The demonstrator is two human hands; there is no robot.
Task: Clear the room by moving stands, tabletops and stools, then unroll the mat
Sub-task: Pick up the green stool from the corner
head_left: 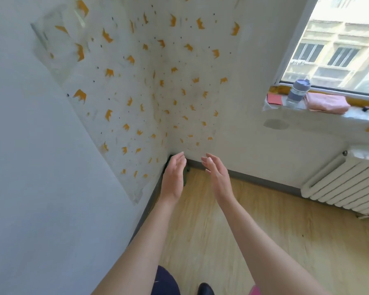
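Both my arms reach forward toward the room's corner, palms facing each other. My left hand [173, 176] is open with its fingers straight and holds nothing. My right hand [216, 174] is open too, a short gap to the right of it, also holding nothing. Behind my left hand, a dark green thing [186, 170] stands on the floor in the corner, mostly hidden by the hand. No stand, tabletop, stool or mat can be made out with certainty.
A wooden floor [232, 226] runs to a grey skirting board. A white radiator [345, 186] hangs under the windowsill [307, 116], which bears a bottle [297, 91], a pink folded cloth [326, 103] and a red card [274, 98]. Crown-patterned film covers the corner walls [136, 92].
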